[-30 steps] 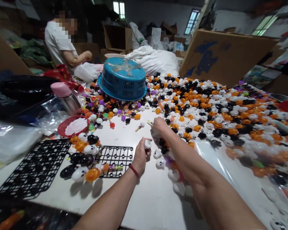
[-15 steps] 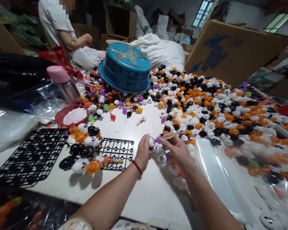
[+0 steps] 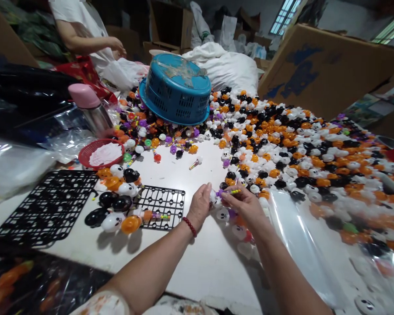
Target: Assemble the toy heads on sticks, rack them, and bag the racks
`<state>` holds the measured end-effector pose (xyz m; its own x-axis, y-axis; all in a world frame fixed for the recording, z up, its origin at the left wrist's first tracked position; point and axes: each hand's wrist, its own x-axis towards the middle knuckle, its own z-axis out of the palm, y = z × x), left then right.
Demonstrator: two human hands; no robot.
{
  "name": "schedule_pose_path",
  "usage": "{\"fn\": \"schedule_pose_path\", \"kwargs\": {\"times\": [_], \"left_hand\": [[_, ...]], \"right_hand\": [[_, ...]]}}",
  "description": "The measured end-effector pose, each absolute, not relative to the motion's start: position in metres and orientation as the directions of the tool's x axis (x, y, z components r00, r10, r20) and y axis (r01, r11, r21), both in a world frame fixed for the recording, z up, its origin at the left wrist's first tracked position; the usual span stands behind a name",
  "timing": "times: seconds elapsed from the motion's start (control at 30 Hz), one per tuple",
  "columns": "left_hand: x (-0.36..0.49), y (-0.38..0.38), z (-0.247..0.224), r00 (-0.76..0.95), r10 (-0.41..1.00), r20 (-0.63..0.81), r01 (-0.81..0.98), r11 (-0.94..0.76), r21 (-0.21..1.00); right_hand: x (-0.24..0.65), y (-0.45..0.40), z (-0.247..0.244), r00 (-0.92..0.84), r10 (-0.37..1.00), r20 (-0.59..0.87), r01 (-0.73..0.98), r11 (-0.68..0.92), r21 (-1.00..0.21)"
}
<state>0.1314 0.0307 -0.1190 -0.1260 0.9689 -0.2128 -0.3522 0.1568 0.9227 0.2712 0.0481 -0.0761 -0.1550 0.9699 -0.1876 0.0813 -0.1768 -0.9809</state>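
My left hand, with a red bead bracelet on its wrist, is closed around a small white toy head, mostly hidden by the fingers. My right hand pinches a clear tube of coloured candies with a purple collar. Head and tube meet end to end between the hands; whether they are joined I cannot tell. Just below lie several white ghost heads. To the left, a black grid rack bears orange, black and white heads, one orange pumpkin head among them.
A large pile of Halloween heads covers the right and back. Behind stands an upturned blue basket. A red sieve of white powder, a pink-lidded bottle and clear plastic bags lie around. A co-worker's hand shows at the back.
The view has shifted slightly, so most things sit a little to the right. Both hands still hold the head and tube, with my right fingers farther over the purple collar.
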Motion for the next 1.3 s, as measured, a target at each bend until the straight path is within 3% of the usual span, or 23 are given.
{"fn": "schedule_pose_path", "kwargs": {"times": [0.23,0.53,0.67,0.73,0.8,0.97,1.07,1.17,1.3], "left_hand": [[0.128,0.030,-0.123,-0.189,0.982,0.000,0.108,0.021,0.994],[0.131,0.030,-0.130,-0.288,0.956,-0.048,0.063,0.069,0.996],[0.129,0.029,-0.131,-0.438,0.899,-0.019,0.154,0.096,0.983],[0.130,0.030,-0.134,-0.435,0.899,0.038,0.266,0.089,0.960],[0.131,0.031,-0.137,-0.371,0.919,0.131,0.396,0.029,0.918],[0.132,0.033,-0.143,-0.355,0.909,0.220,0.456,-0.037,0.889],[0.131,0.034,-0.143,-0.396,0.900,0.184,0.409,-0.006,0.912],[0.130,0.034,-0.142,-0.410,0.899,0.151,0.390,0.023,0.921],[0.130,0.035,-0.144,-0.413,0.901,0.131,0.382,0.041,0.923]], "right_hand": [[0.270,0.046,-0.073,-0.199,0.952,-0.232,0.170,-0.200,-0.965],[0.260,0.044,-0.082,-0.220,0.958,-0.182,0.223,-0.132,-0.966],[0.281,0.066,-0.076,-0.114,0.993,0.031,0.526,0.087,-0.846],[0.283,0.084,-0.067,-0.075,0.978,0.192,0.653,0.194,-0.732],[0.271,0.106,-0.056,-0.116,0.959,0.259,0.712,0.262,-0.652],[0.197,0.159,-0.047,-0.397,0.918,0.011,0.836,0.367,-0.409],[0.156,0.179,-0.065,-0.411,0.909,-0.075,0.886,0.379,-0.268],[0.136,0.193,-0.085,-0.374,0.922,-0.096,0.913,0.348,-0.214],[0.132,0.213,-0.092,-0.306,0.947,-0.093,0.929,0.276,-0.248]]}}
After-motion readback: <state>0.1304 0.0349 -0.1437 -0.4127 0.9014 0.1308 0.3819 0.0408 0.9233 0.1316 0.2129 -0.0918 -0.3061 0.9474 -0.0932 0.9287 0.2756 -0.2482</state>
